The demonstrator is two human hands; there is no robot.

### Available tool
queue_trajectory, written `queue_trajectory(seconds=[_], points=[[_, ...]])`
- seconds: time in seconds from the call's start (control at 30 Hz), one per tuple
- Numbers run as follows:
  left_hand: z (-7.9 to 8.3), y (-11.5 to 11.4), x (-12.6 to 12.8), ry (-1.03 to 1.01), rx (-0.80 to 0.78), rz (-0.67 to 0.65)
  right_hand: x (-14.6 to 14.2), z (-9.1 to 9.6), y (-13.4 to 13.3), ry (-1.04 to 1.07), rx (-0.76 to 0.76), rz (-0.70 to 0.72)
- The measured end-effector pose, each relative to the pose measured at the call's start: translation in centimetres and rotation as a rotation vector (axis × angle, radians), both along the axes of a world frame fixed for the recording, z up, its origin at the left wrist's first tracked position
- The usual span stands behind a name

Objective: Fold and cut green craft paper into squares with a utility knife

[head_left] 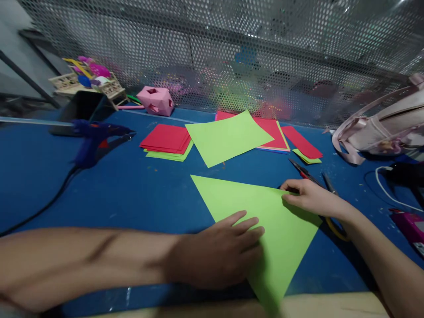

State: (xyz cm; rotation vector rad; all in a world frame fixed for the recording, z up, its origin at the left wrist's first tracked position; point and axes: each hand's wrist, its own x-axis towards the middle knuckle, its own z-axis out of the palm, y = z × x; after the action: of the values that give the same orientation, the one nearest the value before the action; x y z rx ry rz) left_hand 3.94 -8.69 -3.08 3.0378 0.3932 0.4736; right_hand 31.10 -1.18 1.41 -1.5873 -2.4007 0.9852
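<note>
A light green paper folded into a triangle (274, 225) lies on the blue table (132, 190) in front of me. My left hand (218, 254) rests flat on its left edge, fingers stretched out and pressing the paper down. My right hand (308, 196) touches the triangle's right corner, fingers curled and pinching at the paper's edge. Scissors (318, 185) with yellow handles lie under and behind my right wrist.
Behind the triangle lie a flat green sheet (228, 137), a red paper stack (165, 139) and more coloured sheets (281, 137). A blue glue gun (96, 137) sits left, a pink paper cube (155, 100) behind, a pink bag (384, 128) right. Perforated metal screen at the back.
</note>
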Motion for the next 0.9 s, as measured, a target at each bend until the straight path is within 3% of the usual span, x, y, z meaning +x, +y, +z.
queue_trajectory(seconds=[0.13,0.27,0.43,0.47,0.5,0.53,0.6,0.67,0.7,0.73,0.8,0.9], points=[[0.1,0.0,-0.1,-0.035,0.01,0.009,-0.1,0.1,0.2,0.034,0.091,-0.067],[0.1,0.0,-0.1,-0.108,0.06,-0.004,0.2,0.6,0.7,0.159,0.31,-0.279],[1.1,0.7,-0.5,-0.19,0.043,0.017,0.3,3.0,-1.4,0.296,0.702,-0.557],[1.5,1.0,-0.7,-0.222,0.025,0.031,0.2,3.6,-2.2,0.323,0.824,-0.594],[2.0,1.4,-0.9,-0.263,-0.015,0.049,0.0,4.0,-3.0,0.33,1.022,-0.531],[2.5,1.8,-1.1,-0.31,-0.09,0.068,-0.3,4.3,-3.8,0.262,1.151,-0.436],[3.3,2.6,-1.4,-0.445,-0.387,0.133,-1.4,4.3,-5.0,0.003,1.226,-0.087],[3.4,3.4,-1.3,-0.578,-0.847,0.274,-3.2,3.2,-5.5,-0.151,1.306,0.193],[3.2,3.8,-1.1,-0.657,-1.09,0.369,-4.3,2.4,-5.6,-0.162,1.252,0.287],[2.8,4.2,-0.9,-0.71,-1.314,0.435,-5.5,1.5,-5.5,-0.165,1.214,0.315],[2.0,4.9,-0.3,-0.783,-1.579,0.548,-7.5,-0.4,-5.3,-0.181,1.158,0.275],[0.8,5.6,0.3,-0.785,-1.706,0.64,-9.2,-2.6,-5.1,-0.155,1.02,0.214]])
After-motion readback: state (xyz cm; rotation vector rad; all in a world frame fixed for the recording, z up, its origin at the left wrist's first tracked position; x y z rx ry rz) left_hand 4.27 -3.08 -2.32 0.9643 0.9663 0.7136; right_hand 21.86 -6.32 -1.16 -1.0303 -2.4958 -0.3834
